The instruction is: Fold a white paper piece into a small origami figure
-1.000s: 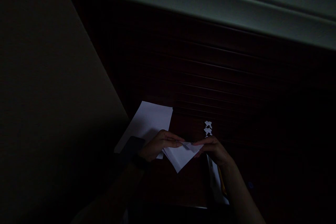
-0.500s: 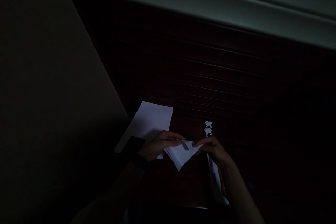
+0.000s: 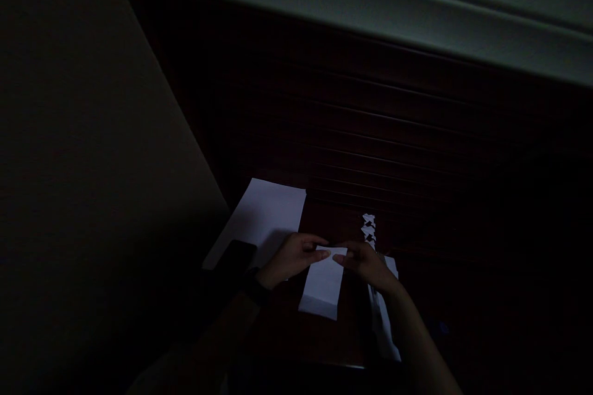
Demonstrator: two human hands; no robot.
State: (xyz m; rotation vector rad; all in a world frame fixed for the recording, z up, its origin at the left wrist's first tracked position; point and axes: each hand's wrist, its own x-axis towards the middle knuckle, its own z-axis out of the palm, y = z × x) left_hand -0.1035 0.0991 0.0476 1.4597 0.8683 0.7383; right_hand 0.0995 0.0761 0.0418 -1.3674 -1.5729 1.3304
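While its top end is pinched between thumb and fingers by both the left hand and the right hand, a folded white paper is held over the middle of the dark table, its creased end directed toward the near edge. A dark band is worn on the left wrist. White sheets are laid at the far left corner, partly covered by a dark flat object. Small folded paper pieces are lined up near the far right corner.

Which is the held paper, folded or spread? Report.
Partly folded: the paper bends at a crease near its lower end, the strip below darker. Layers behind: cannot tell.
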